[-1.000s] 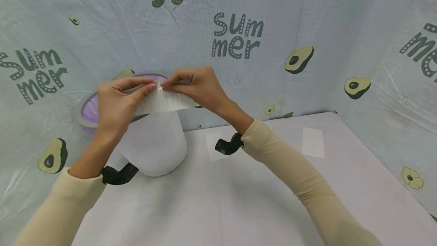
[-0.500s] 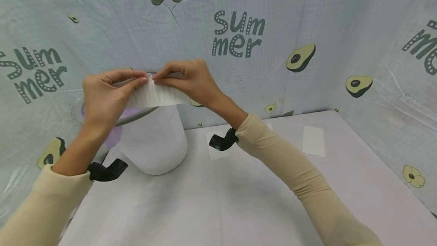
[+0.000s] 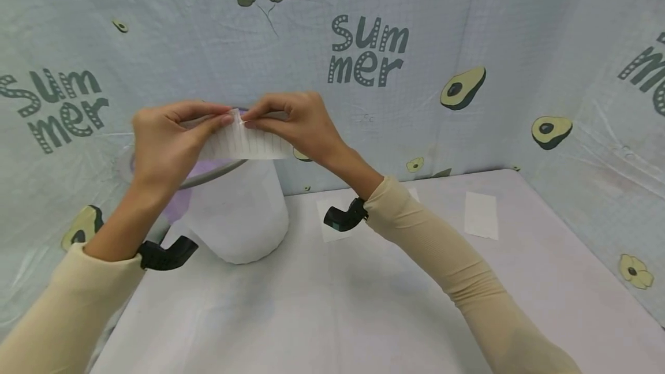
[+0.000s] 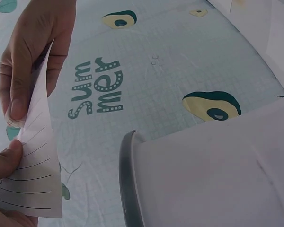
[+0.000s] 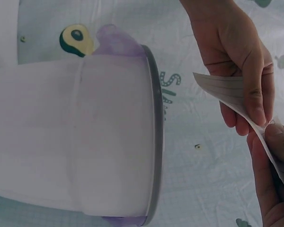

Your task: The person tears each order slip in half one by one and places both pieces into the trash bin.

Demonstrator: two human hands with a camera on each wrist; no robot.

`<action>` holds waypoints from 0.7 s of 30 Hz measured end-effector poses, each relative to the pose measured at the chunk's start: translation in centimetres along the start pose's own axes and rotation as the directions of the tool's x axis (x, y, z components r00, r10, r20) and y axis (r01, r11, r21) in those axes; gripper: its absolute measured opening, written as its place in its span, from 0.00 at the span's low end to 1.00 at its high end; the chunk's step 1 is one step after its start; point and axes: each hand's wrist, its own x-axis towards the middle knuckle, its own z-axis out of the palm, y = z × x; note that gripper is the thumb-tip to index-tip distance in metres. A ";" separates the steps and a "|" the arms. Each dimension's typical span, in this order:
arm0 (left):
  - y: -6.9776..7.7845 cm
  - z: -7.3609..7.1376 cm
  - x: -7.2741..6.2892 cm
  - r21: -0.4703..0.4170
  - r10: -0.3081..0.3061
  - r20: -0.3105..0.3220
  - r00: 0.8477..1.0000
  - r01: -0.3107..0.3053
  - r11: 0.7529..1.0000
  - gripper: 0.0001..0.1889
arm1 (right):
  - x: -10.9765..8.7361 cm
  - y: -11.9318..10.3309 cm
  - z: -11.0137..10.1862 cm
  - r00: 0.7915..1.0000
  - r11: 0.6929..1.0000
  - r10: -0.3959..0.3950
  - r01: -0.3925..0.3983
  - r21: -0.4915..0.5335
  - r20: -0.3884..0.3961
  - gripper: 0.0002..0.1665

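Note:
A strip of lined white paper (image 3: 254,146) is held up between both hands, above the front of a white trash bin (image 3: 241,212). My left hand (image 3: 166,140) pinches its top edge between thumb and fingers. Close beside it, my right hand (image 3: 298,123) pinches the same edge, the fingertips nearly touching. The edge looks crumpled or slightly torn between them. Printed lines on the paper (image 4: 40,165) show in the left wrist view, where it bends. A grey rim (image 5: 157,137) circles the bin, and a purple bag (image 3: 179,204) hangs over it. The bin's inside is mostly hidden.
Two pale paper sheets lie on the white table: one (image 3: 480,215) at the right, another (image 3: 332,229) partly behind the right wrist camera (image 3: 345,216). A printed sheet (image 3: 369,103) with avocados and lettering hangs behind the bin and table.
Both hands and the paper have shifted up and a little left over the bin, then slightly right with the view. More of the bin's front rim shows. The pinch on the paper stays.

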 end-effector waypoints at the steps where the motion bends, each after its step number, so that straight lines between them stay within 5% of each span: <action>1: 0.1 0.1 0.1 0.003 0.008 0.001 1.000 -0.008 1.000 0.08 | 0.0 0.0 -0.1 1.000 1.000 0.012 -0.012 0.003 -0.002 0.04; 8: 0.2 0.1 0.5 0.016 0.018 -0.022 1.000 -0.018 1.000 0.08 | -0.1 -0.2 -0.3 0.998 0.997 0.063 -0.063 0.036 -0.009 0.05; 14: -0.8 -1.3 1.7 0.008 -0.066 -0.088 0.994 0.067 0.998 0.09 | -0.5 0.4 -1.0 0.994 0.994 0.101 -0.099 0.043 -0.043 0.05; 21: -2.0 -2.8 2.2 0.044 -0.149 -0.087 0.985 0.154 0.987 0.11 | -0.5 1.2 -1.7 0.995 0.995 0.092 -0.093 -0.032 -0.051 0.05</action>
